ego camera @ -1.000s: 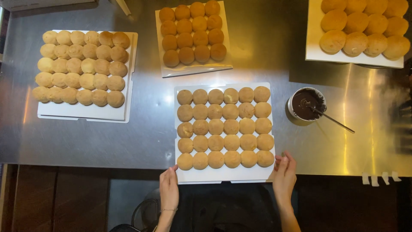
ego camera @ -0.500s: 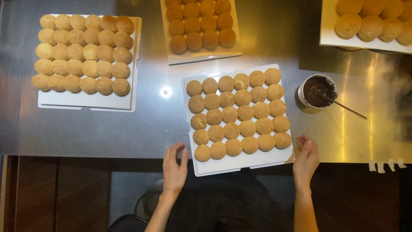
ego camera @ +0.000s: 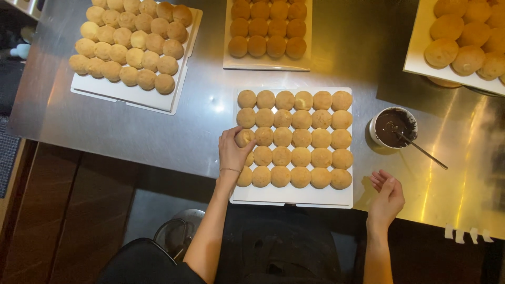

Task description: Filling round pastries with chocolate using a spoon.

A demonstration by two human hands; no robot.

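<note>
Steel bench (ego camera: 158, 137), whole frame. White tray (ego camera: 292, 197), centre, full of round buns. Chocolate bowl (ego camera: 392, 127) with spoon, right. Left hand (ego camera: 234, 152), fingers closed around bun (ego camera: 243, 138), tray's left edge. Right hand (ego camera: 386, 194), lower right, loosely open, empty. Step judged: picking; next, clean lift.

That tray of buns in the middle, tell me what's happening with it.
A person stands at a steel counter over a white tray of round buns. The left hand grips one bun at the tray's left edge. The right hand hangs empty beside the tray's right corner. A cup of dark sauce with a spoon sits to the right. Three more trays of buns lie farther back.
</note>
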